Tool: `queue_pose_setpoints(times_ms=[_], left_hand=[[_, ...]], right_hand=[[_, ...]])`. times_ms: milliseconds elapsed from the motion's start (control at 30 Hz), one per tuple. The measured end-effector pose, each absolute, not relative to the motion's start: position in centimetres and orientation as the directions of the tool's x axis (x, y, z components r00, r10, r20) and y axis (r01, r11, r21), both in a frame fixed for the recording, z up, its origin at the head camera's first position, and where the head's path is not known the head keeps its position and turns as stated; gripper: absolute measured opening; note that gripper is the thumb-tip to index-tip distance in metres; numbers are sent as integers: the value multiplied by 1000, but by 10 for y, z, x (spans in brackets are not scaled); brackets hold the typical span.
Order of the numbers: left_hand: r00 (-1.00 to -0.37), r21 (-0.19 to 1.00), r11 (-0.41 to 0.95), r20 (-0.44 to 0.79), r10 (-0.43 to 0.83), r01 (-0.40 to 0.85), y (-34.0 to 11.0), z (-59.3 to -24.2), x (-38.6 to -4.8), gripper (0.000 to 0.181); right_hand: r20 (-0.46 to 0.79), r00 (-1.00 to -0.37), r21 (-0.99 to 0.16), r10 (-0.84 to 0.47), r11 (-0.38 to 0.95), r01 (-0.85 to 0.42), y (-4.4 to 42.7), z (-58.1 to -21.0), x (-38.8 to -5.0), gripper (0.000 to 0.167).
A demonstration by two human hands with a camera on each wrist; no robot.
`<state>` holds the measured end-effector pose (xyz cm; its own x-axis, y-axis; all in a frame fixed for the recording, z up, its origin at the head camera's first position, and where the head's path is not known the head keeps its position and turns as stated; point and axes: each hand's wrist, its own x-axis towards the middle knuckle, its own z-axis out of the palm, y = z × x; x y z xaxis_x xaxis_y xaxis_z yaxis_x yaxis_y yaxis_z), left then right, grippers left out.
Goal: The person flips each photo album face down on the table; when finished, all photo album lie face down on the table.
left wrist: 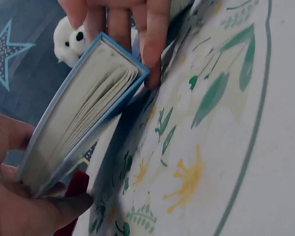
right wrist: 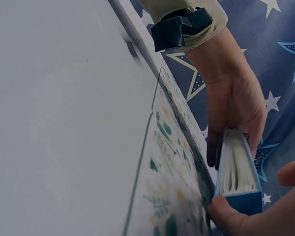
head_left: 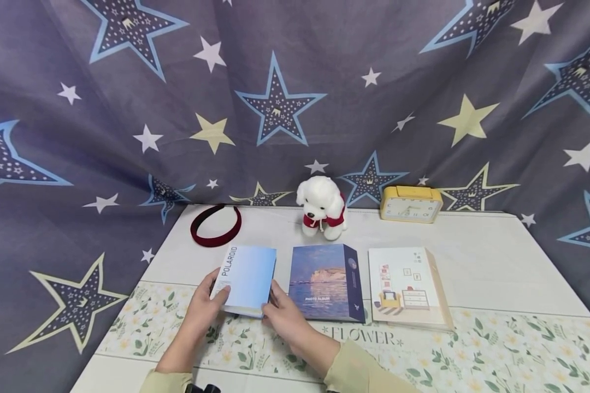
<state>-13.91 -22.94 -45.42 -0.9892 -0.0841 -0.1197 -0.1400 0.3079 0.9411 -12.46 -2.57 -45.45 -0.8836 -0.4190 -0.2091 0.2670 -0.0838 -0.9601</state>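
A light blue and white photo album (head_left: 249, 277) marked POLAROID is tilted just above the table in front of me. My left hand (head_left: 207, 300) grips its left side, thumb on the front cover and fingers behind. At the spine side, my right hand (head_left: 287, 316) touches the lower corner with its fingers. In the right wrist view the right thumb (right wrist: 291, 172) stands off the cover. The page edges (left wrist: 88, 98) face the left wrist camera. Just right lies a dark blue photo album (head_left: 319, 284), and beyond it a white album (head_left: 403, 281) with a furniture drawing.
A dark red headband (head_left: 216, 240) lies at the back left. Behind the albums sit a white plush dog (head_left: 322, 204) in a red garment and a yellow clock (head_left: 412, 204). The flower-printed tablecloth (head_left: 501, 344) covers the table; a starry curtain (head_left: 295, 164) hangs behind.
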Motion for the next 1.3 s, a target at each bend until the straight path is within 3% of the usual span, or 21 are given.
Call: queue_pose_setpoints(times_ms=[267,500,667,1000,1300], left_hand=[[-978,913,350,-193,-79,-208,-234,-468,-144,59],[-977,900,381,-190,-94,-212,-232,-478,-143,59],[-981,844,499,-170,-97,-196,-228,-479,-144,57],[-995,651,752,-50,-91,-102,-225,-474,-149,48],[-996,549,835,85,-4,44,-211,-465,-146,50]], right_hand=[[-219,-893,-976,-393,95,197,-26,-450,-124,68],[-229,-882,-972,-412,137,189,-25,-447,-125,70],[-235,-875,-971,-424,152,187,-26,-448,-128,73],[-224,-853,-974,-472,143,177,-18,-444,-130,72],[-108,-823,-992,-558,109,56,19,-434,-131,58]])
